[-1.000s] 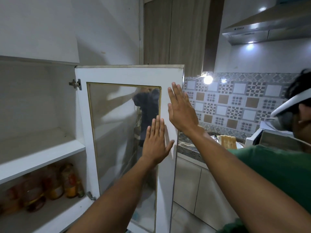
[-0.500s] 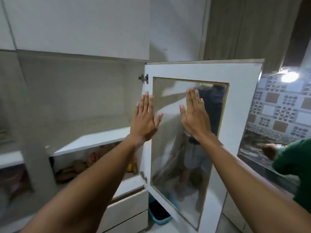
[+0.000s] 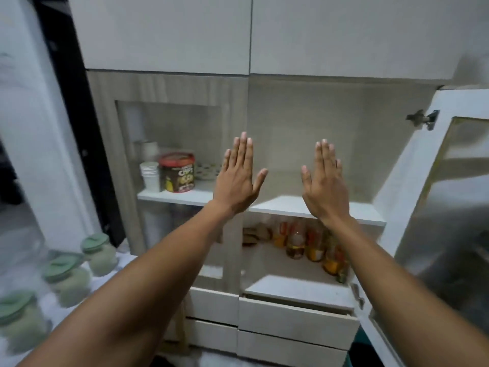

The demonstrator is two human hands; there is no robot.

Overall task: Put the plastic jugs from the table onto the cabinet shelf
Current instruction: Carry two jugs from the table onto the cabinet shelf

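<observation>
Left hand (image 3: 236,178): raised flat, back toward camera, fingers straight and together, thumb splayed toward 3 o'clock; holding nothing, touching nothing visible.
Right hand (image 3: 325,184): same pose, palm forward, fingers together pointing to 12 o'clock, thumb out toward 9 o'clock; empty. Bare forearms running down to 7 and 5 o'clock; hands apart with a clear gap between them.

White middle cabinet shelf (image 3: 357,210): right bay bare, its front edge crossing just behind both wrists; open room above it up to the closed white upper cabinet doors (image 3: 164,33).
White-framed glass cabinet door (image 3: 447,207): swung open at 3 o'clock, metal hinge (image 3: 422,118) at its top corner.
Closed glass-fronted wood-grain door (image 3: 174,160): at 10 o'clock; behind it, stacked white paper cups (image 3: 150,176) beside a red-lidded round snack tin (image 3: 176,172).
Lower shelf: amber bottles with orange labels (image 3: 309,243), blurred.
White drawers (image 3: 296,319): below at 6 o'clock, the top one slightly ajar.

Clear plastic jugs with pale green lids (image 3: 66,276): three visible, upright in a row on the white table (image 3: 124,260) at 8 o'clock, well apart from both hands; outlines blurred.
</observation>
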